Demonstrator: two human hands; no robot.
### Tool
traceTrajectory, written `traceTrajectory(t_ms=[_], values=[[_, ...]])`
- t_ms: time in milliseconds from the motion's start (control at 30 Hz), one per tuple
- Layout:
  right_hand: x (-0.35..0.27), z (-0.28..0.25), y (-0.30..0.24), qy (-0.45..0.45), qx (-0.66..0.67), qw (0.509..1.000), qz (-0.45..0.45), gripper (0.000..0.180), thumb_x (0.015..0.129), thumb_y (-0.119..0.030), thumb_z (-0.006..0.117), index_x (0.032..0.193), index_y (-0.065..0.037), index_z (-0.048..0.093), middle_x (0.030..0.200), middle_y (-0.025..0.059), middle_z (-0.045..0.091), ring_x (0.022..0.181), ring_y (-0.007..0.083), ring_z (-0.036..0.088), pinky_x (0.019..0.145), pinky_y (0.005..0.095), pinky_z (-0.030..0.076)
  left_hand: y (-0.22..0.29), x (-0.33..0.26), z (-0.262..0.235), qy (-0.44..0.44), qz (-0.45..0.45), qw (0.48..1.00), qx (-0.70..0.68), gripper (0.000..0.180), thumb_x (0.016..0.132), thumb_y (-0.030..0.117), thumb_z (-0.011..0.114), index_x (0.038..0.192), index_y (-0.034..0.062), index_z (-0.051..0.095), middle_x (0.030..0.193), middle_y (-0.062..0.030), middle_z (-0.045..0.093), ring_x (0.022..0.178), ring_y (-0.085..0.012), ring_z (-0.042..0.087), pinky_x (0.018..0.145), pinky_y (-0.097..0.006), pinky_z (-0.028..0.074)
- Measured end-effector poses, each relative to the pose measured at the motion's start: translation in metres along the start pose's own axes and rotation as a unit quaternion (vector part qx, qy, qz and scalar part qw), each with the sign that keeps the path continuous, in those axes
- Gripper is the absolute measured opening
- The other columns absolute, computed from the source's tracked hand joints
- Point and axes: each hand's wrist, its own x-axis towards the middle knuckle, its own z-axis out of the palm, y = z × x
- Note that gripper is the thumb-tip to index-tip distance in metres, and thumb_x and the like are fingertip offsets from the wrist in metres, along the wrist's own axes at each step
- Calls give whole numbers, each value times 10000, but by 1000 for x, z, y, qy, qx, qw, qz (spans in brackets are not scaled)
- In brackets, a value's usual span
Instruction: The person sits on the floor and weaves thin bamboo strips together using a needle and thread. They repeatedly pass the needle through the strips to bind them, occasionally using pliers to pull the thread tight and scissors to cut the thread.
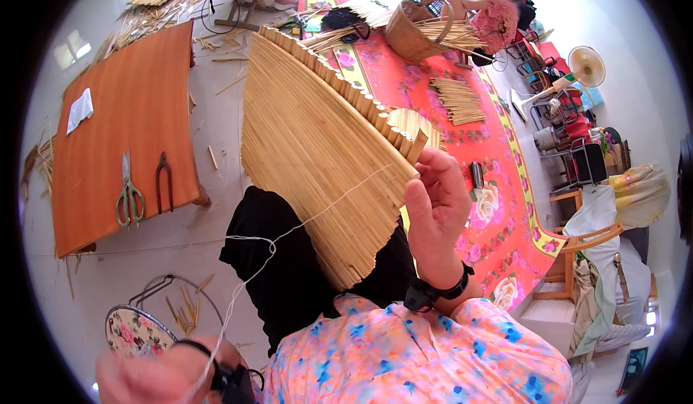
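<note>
A woven basket [411, 32] stands at the far end of the red flowered mat [433, 94], with a sheaf of pale bamboo strips [451, 34] lying across its mouth. One loose bundle of cut sticks [458, 101] lies on the mat just nearer than the basket.

The bamboo slat mat [317, 159] is a single panel of many thin slats bound side by side. It rests over the person's lap, its long axis running from the near lower edge, by the knee, up and away to the far left; the slat ends along its right side form a stepped edge.

The right hand [437, 209] pinches that edge near the panel's upper right corner, fingers closed on the slats. The left hand [155, 375], low at the near left, is closed on one white string [271, 242], which runs taut up to the panel.

On the orange board [123, 123] to the left lie one pair of scissors [128, 195], one dark pair of tongs [164, 180] and one white paper [79, 110].
</note>
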Motion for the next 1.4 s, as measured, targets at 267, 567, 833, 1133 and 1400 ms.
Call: traceTrajectory(t_ms=[267,567,833,1133,1400], values=[[-6,3,-3,-15,-6,1000,25,360,839,14,641,1178,65,528,1089,93,535,884,114,547,619,202,528,-86,-17,78,-150,-446,882,-20,281,827,-50,588,1100,2,630,622,-28,577,497,-56,529,443,-210,397],[-6,3,-6,-13,-14,999,31,375,816,32,648,1173,72,542,1060,97,565,899,100,558,611,198,532,-112,-26,112,-269,-234,926,120,214,794,-51,644,993,14,685,634,-114,588,521,-198,587,476,-279,431],[-5,4,-4,0,-30,1000,4,353,808,33,648,1149,73,561,1060,94,574,864,88,572,610,190,517,-110,-19,109,-296,-205,916,174,219,768,-34,662,977,27,684,605,-106,560,504,-231,568,459,-311,422],[-2,3,-3,34,-88,996,-5,313,790,-10,700,1080,50,597,897,62,626,711,83,603,597,202,507,-109,-17,109,-296,-214,915,173,220,770,-45,657,979,21,681,633,-120,585,522,-236,587,470,-309,434],[1,5,-12,42,-216,975,-42,230,797,-78,714,972,37,620,791,84,629,619,112,602,538,231,470,-109,-16,108,-298,-200,916,180,212,767,-43,657,968,23,680,631,-115,584,525,-242,589,470,-318,436]])
